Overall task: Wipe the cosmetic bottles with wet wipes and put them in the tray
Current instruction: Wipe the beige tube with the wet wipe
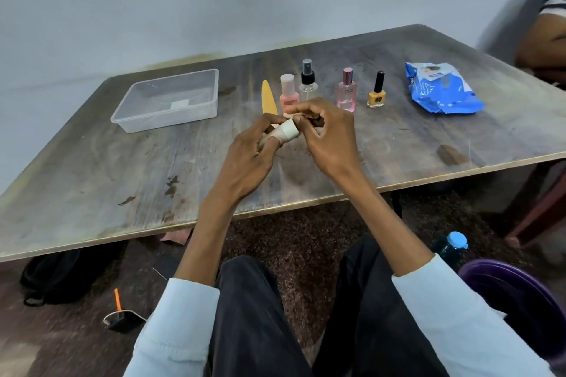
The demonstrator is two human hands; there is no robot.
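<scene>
**Small tube held over the bench, tray not yet filled**

Left hand (pixel 248 147) grips a small beige tube (pixel 283 131) by its body; right hand (pixel 324 128) pinches at its cap end, perhaps with a wipe. It looks light, rigid and slick, so hold the barrel. The clear tray (pixel 165 119) sits well left.

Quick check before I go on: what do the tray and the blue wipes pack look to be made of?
Tray: clear, smooth plastic, most likely; the tabletop shows through its walls and the rim is thick and moulded. Blue wipes pack: thin, glossy plastic film by the look of it; it lies crumpled and creased, with shine on the folds.
</scene>
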